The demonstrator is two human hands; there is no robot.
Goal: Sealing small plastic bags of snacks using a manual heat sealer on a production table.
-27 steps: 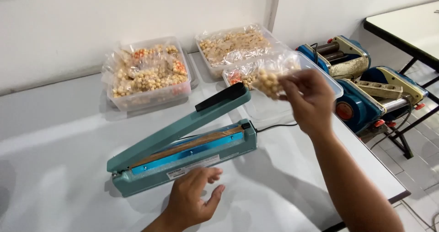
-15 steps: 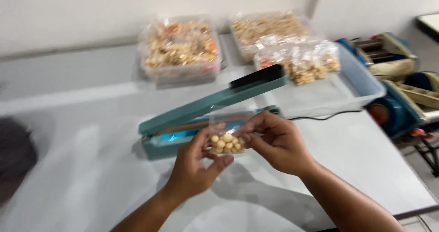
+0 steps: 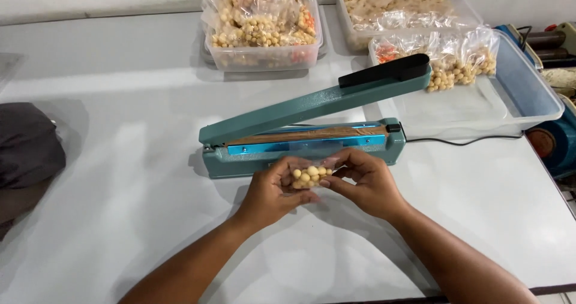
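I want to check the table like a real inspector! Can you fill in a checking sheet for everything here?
Surface: white table, bare in front.
Job's things: small clear bag of yellow balls before the teal heat sealer, its arm raised.
Clutter: three clear tubs of filled bags; dark cloth at the left edge.
Grips: left hand and right hand both pinch the bag.
Cables: black cord from the sealer.
Surroundings: blue machines on the right.

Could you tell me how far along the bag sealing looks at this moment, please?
Done: filled bags lie in the left tub. In hand: the left hand and right hand hold one small bag of round snacks before the sealer, its arm raised. Left: this bag is not yet under the arm.
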